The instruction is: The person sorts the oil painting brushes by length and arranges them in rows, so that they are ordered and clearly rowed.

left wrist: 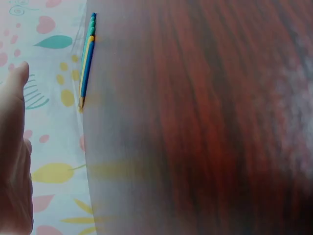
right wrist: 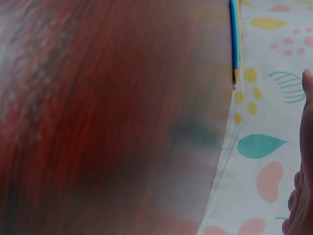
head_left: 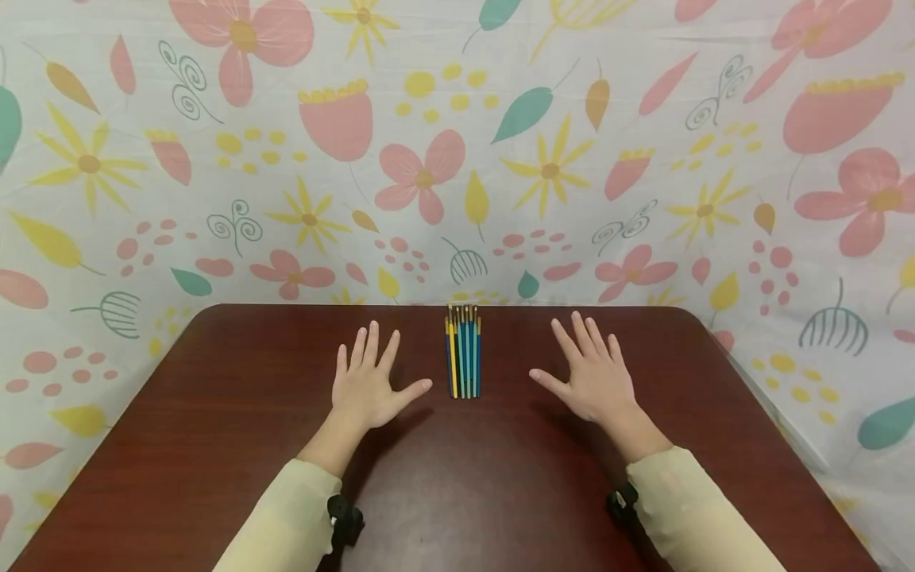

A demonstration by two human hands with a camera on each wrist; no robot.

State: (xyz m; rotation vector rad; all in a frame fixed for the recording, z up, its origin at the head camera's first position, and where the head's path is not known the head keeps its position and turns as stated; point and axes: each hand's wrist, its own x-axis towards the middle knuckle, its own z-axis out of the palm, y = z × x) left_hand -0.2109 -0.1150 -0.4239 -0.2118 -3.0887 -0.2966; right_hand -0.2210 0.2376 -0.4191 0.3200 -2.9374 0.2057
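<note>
A set of slender paintbrushes [head_left: 461,357] lies at the centre of the head frame, side by side in a close row, metal-collared ends directed at the far edge of the tabletop [head_left: 457,477]. Visible handles are yellow, teal and dark blue.

The left hand [head_left: 364,389], left of centre, is palm-down with fingers extended and thumb spread toward the brushes, grasping nothing. The right hand [head_left: 595,385], right of centre, presents the same condition: fingers straight, thumb pointing inward, nothing gripped. Both stand apart from the brushes, the left one nearer. Contact between either hand and the tabletop cannot be confirmed.

Light sleeves [head_left: 275,516] cover both forearms at the lower part of the frame; a black device [head_left: 346,520] shows at the left wrist. Floral-printed cloth [head_left: 422,103] spans the upper frame behind the reddish-brown tabletop.
</note>
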